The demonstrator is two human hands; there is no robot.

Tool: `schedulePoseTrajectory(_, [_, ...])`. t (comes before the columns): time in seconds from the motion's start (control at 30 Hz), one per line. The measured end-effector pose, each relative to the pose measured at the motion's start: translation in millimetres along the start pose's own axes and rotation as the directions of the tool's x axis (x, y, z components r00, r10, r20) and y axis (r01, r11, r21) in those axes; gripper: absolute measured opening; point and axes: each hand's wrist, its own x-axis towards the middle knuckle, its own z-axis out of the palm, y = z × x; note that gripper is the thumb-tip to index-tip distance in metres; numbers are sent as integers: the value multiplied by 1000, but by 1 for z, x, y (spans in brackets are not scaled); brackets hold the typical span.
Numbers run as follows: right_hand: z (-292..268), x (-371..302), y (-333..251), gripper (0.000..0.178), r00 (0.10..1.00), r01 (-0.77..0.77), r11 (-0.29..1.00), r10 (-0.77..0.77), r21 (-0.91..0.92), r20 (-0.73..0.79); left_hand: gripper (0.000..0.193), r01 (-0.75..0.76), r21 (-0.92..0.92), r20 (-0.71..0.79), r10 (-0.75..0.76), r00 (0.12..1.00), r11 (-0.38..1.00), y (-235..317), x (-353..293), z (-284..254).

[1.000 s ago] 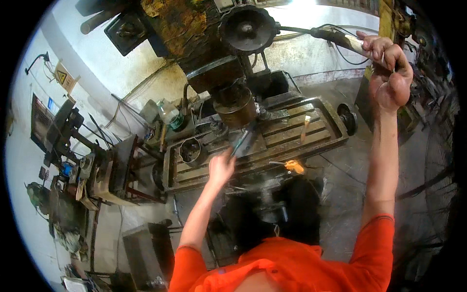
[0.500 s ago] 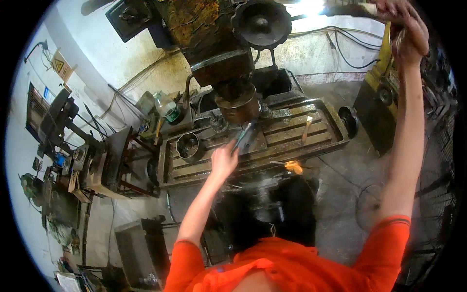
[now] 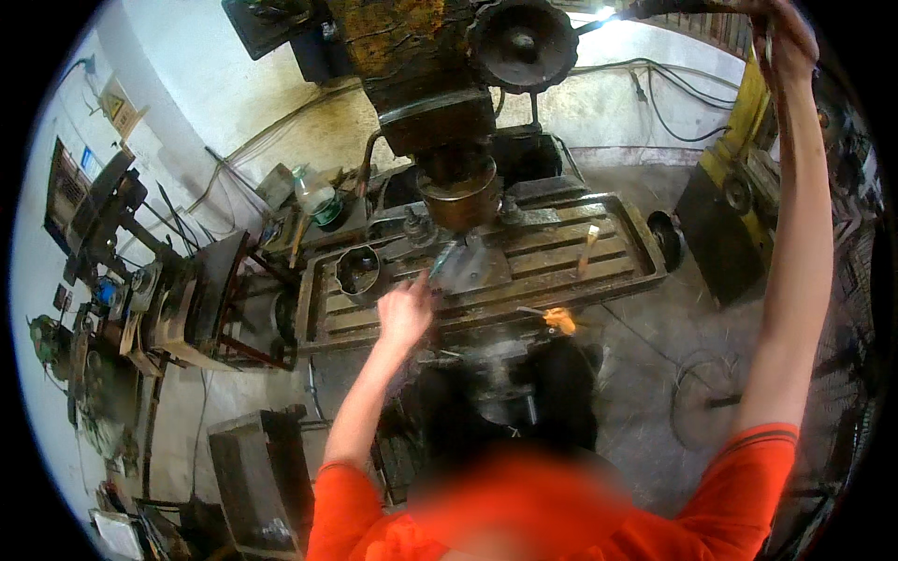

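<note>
My left hand (image 3: pixel 407 311) is closed around a slim greenish tool (image 3: pixel 443 260), perhaps a brush. Its far end, blurred, reaches over a flat grey metal plate (image 3: pixel 475 271) on the slotted machine table (image 3: pixel 543 280). Directly above the plate hangs the machine's round spindle head (image 3: pixel 459 198). High at the right, my right hand (image 3: pixel 789 42) is wrapped round the outer end of a long dark lever (image 3: pixel 678 7). That lever runs to the hub beside the black handwheel (image 3: pixel 522 43).
A round metal pot (image 3: pixel 358 273) stands on the table's left part. A wooden-handled brush (image 3: pixel 587 252) lies at its right, and an orange cloth-like thing (image 3: pixel 559 321) at the front edge. Beyond the left end are a bottle (image 3: pixel 319 198) and a bench (image 3: pixel 201 299).
My left hand has drawn back left and toward me with the slim tool, away from the spindle. My right hand still grips the lever, which appears slightly higher. The whole view has shifted a little.
</note>
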Motion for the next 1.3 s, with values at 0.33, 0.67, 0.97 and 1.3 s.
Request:
schedulePoseTrajectory(0.33, [-24,-98,-3,71,997,-49,970,32,-238,-72,35,257,232,-225,-206,952,938,-112,-36,-42])
schedulePoseTrajectory(0.67, [7,-360,-5,38,546,-838,543,832,-56,-97,42,239,388,-75,-228,971,890,-95,-14,-52])
schedulePoseTrajectory(0.97, [46,-440,-17,22,177,-984,174,974,34,140,43,260,58,41,-262,964,964,20,40,30])
schedulePoseTrajectory(1.3, [21,-475,-23,29,-29,-999,-32,997,43,68,33,375,-10,-135,-373,918,927,58,84,116])
